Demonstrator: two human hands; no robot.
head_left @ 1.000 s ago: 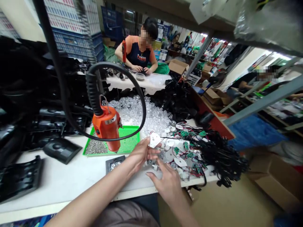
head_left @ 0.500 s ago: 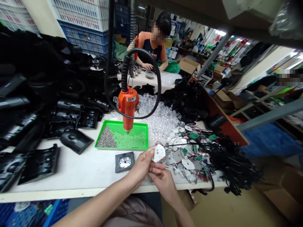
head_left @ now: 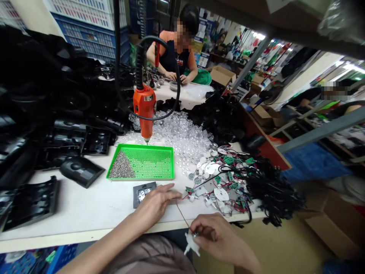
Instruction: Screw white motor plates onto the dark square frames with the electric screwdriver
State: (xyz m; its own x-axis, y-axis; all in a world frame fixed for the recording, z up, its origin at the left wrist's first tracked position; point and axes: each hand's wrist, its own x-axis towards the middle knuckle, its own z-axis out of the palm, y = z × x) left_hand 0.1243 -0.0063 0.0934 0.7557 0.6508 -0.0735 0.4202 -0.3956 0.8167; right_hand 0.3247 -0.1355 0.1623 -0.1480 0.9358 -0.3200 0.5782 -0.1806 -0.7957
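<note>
My right hand (head_left: pixel 221 236) is closed on a small motor with a white plastic bracket (head_left: pixel 191 244), held low in front of the table's near edge. From it a thin reddish wire (head_left: pixel 182 215) runs up to the fingertips of my left hand (head_left: pixel 156 201). That hand is over the table with its fingers stretched out and apart, partly covering a dark square fixture (head_left: pixel 136 198) with round metal pieces in it. Just right of its fingertips lies a small green circuit board (head_left: pixel 189 189) with coloured wires.
An orange electric screwdriver (head_left: pixel 145 110) hangs above a green tray (head_left: pixel 151 177) with a heap of screws. Clear plastic parts (head_left: pixel 188 133), wired assemblies (head_left: pixel 219 194) and black cables (head_left: pixel 273 194) pile up rightward. Black housings (head_left: pixel 81 171) lie left. Another person (head_left: pixel 179 57) sits opposite.
The white plate with holes has left my hands. My hands have moved apart: the left lies flatter over the fixture, the right has come down and nearer with the motor and bracket.
</note>
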